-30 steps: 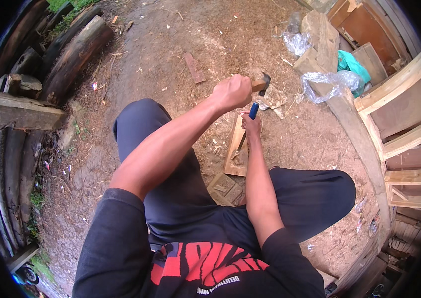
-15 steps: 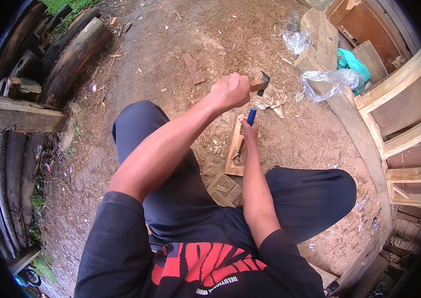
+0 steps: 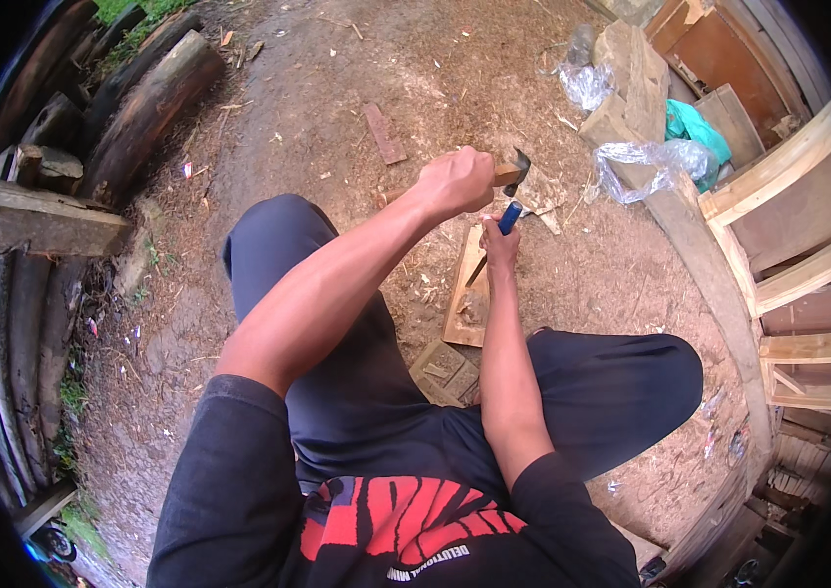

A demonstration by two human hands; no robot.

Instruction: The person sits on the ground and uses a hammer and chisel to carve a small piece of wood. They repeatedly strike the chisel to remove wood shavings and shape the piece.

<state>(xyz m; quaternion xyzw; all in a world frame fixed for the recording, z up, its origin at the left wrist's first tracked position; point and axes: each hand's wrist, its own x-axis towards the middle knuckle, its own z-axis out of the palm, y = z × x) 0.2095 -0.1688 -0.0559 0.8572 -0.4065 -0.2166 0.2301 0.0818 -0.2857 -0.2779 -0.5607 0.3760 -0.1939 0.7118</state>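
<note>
My left hand [image 3: 457,182] is closed around the wooden handle of a claw hammer [image 3: 521,172]. The dark metal head sticks out to the right of the fist, just above the blue-handled chisel. Gripping that chisel [image 3: 510,217] is my right hand [image 3: 501,245], with the blue butt end poking out above the fingers. The chisel's dark blade [image 3: 475,273] slants down to the left onto a pale wooden board [image 3: 460,312] lying between my legs. A rough chipped patch shows at the board's near end. Hammer head and chisel butt are close but apart.
A small wood block [image 3: 443,372] lies by my lap. Ahead on the dirt is a reddish wood scrap [image 3: 384,134]. Logs [image 3: 156,118] are piled at left. Plastic bags [image 3: 697,130], planks and a wooden frame [image 3: 778,230] line the right side.
My right hand has moved slightly right and the chisel is tilted more, so its blade now shows over the board. The hammer has barely moved.
</note>
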